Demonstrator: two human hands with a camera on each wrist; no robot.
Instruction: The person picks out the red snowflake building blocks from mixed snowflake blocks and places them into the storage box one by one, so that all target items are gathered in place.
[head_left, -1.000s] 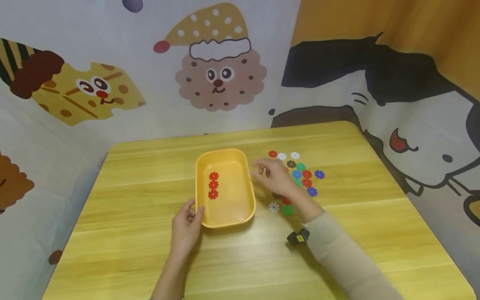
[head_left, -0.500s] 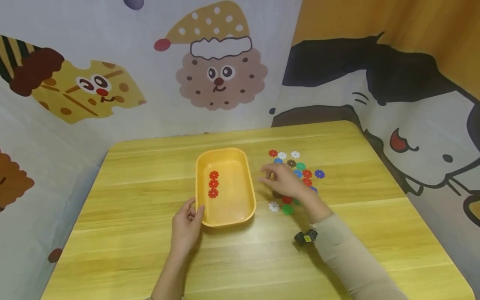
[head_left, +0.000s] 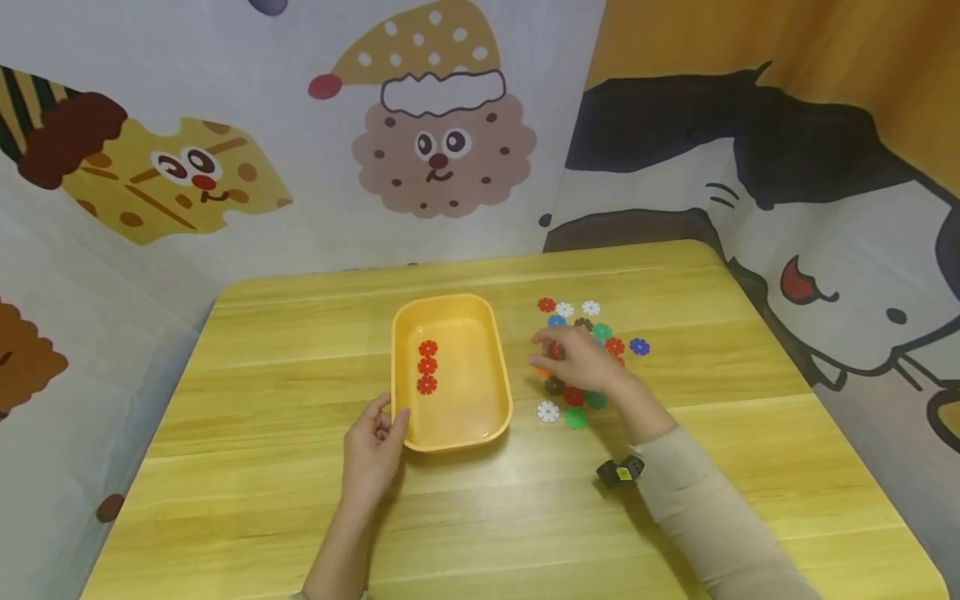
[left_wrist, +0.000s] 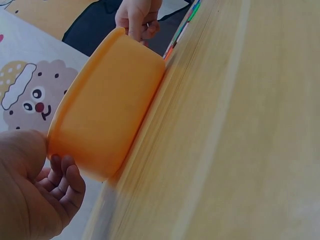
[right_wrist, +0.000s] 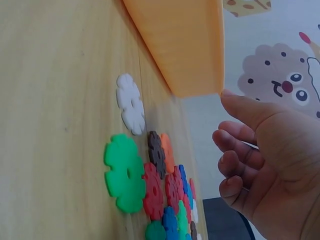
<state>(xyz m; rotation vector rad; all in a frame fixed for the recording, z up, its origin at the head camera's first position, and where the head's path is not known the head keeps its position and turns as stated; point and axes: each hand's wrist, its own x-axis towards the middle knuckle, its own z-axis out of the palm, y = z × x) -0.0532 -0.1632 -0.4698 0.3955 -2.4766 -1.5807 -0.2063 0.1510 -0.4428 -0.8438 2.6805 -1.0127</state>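
A yellow-orange plastic tray point(head_left: 465, 433) lies on the table, with three red snowflake discs point(head_left: 427, 366) in a column inside it. My left hand point(head_left: 372, 450) grips its near left corner, thumb over the rim and fingers curled against the outer wall point(left_wrist: 100, 105). To the right of the tray, my right hand point(head_left: 581, 360) hovers over a spread of loose snowflake discs. Its fingers are loosely bent and hold nothing, as the right wrist view shows. Among the discs are a green one point(right_wrist: 124, 174), a white one point(right_wrist: 130, 104) and a brown one point(right_wrist: 156, 154); the hand hides some others.
The wooden table point(head_left: 285, 350) meets a curtain point(head_left: 300, 225) printed with cartoon figures at its far edge. A small black device point(head_left: 620, 472) sits at my right wrist, above the table. A dark blue disc point(head_left: 639, 347) marks the right side of the spread.
My right hand has moved right, from beside the tray's right rim to above the loose discs. The left hand keeps its grip on the tray, and the three red discs lie as before.
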